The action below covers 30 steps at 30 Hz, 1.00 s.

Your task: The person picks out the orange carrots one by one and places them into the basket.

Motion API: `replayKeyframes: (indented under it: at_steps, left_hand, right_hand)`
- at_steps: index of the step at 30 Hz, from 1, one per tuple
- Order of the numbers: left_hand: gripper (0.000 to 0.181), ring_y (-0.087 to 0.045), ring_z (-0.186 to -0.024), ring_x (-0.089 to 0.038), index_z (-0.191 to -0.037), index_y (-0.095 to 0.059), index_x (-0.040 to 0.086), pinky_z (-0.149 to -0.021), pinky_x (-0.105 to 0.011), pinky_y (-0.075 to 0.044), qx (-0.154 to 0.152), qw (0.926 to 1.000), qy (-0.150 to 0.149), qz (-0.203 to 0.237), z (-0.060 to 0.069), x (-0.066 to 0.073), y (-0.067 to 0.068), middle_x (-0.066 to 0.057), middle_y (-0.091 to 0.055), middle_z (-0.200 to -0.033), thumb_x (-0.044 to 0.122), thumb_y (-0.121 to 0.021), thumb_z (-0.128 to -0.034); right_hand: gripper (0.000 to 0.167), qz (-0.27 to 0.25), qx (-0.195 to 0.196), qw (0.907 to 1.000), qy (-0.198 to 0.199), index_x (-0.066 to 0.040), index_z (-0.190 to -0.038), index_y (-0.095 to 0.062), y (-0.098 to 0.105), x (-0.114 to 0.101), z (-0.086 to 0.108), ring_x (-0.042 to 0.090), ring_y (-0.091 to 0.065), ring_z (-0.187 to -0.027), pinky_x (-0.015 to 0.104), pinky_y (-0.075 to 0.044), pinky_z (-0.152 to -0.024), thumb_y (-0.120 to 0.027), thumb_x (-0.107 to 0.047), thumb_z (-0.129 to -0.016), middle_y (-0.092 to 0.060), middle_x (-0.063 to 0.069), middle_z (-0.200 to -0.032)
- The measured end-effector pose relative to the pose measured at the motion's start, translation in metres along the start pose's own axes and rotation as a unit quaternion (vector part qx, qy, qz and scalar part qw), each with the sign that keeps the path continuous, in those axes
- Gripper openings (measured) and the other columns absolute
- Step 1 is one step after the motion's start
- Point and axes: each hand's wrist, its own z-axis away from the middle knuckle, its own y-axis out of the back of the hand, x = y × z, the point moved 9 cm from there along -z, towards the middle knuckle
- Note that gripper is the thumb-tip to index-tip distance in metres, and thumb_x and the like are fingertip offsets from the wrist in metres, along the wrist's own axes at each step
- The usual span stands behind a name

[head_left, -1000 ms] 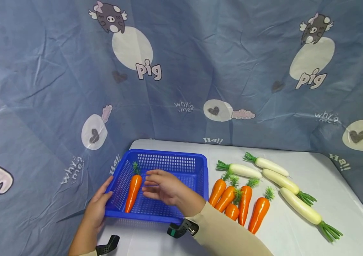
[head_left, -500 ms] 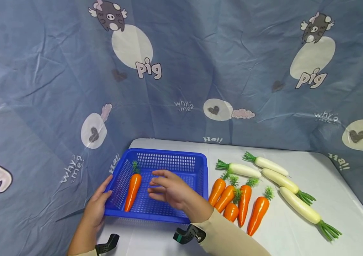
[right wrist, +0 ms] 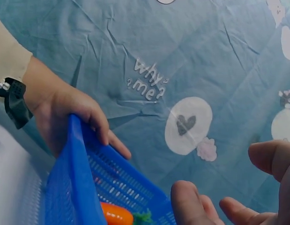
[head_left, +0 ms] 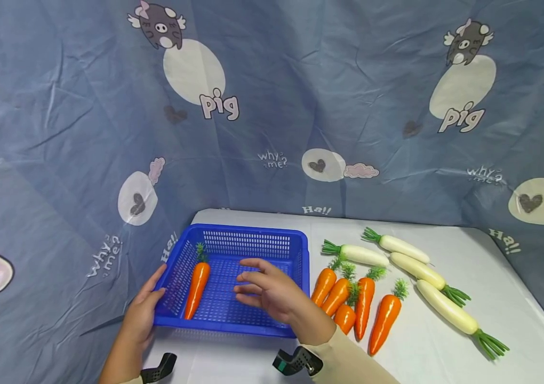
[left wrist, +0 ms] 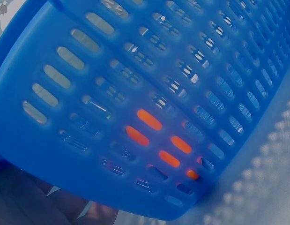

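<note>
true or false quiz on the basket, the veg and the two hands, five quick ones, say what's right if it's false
1. The left hand grips the side of the blue basket. True.
2. Both hands hold the basket. False: the right hand holds nothing, its fingers apart.
3. One carrot lies in the basket, its leafy end toward the far side. True.
4. That carrot is nearest the basket's right side. False: it lies near the left side.
5. All the vegetables are in the basket. False: five more carrots and four white radishes lie on the table, to the basket's right.
</note>
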Motion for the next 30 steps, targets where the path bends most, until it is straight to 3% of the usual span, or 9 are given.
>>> replayKeyframes:
  at_steps: [11, 16, 20, 30]
  left_hand:
    - [0.057, -0.064, -0.098, -0.011, -0.168, -0.018, 0.035, -0.074, -0.033, -0.06, 0.001, 0.9999, 0.001, 0.017, -0.001, -0.002, 0.0, -0.014, -0.024, -0.164, 0.019, -0.029, -0.1142]
    - [0.057, -0.065, -0.095, -0.011, -0.168, -0.022, 0.033, -0.073, -0.033, -0.06, -0.003, 0.9994, -0.013, 0.031, 0.0, 0.002, 0.001, 0.007, -0.045, -0.141, 0.021, -0.034, -0.1142]
    - [0.056, -0.066, -0.095, -0.011, -0.168, -0.022, 0.031, -0.073, -0.032, -0.06, -0.008, 0.9991, -0.023, 0.036, 0.001, 0.003, 0.004, 0.02, -0.052, -0.126, 0.022, -0.036, -0.1142]
    - [0.056, -0.066, -0.093, -0.012, -0.168, -0.024, 0.027, -0.072, -0.033, -0.06, -0.019, 0.9975, -0.049, 0.047, -0.001, 0.004, -0.001, 0.021, -0.058, -0.121, 0.021, -0.037, -0.1141]
  right_hand:
    - [0.053, 0.007, 0.009, 0.9998, 0.017, -0.005, -0.148, -0.048, 0.008, -0.001, 0.023, 0.024, -0.071, -0.104, 0.04, -0.06, -0.094, -0.068, -0.022, -0.102, -0.059, 0.018, -0.123]
    - [0.053, -0.015, 0.028, 0.999, 0.032, -0.003, -0.148, -0.048, 0.015, 0.001, 0.026, 0.022, -0.071, -0.103, 0.038, -0.06, -0.093, -0.069, -0.019, -0.102, -0.059, 0.016, -0.121]
    - [0.052, -0.028, 0.025, 0.9987, 0.035, -0.003, -0.148, -0.047, 0.019, 0.002, 0.028, 0.022, -0.072, -0.103, 0.037, -0.059, -0.094, -0.067, -0.017, -0.102, -0.059, 0.013, -0.118]
    - [0.059, -0.04, 0.027, 0.9984, 0.029, -0.004, -0.153, -0.041, 0.04, 0.002, 0.042, 0.021, -0.07, -0.107, 0.036, -0.057, -0.098, -0.067, -0.021, -0.103, -0.059, 0.009, -0.121]
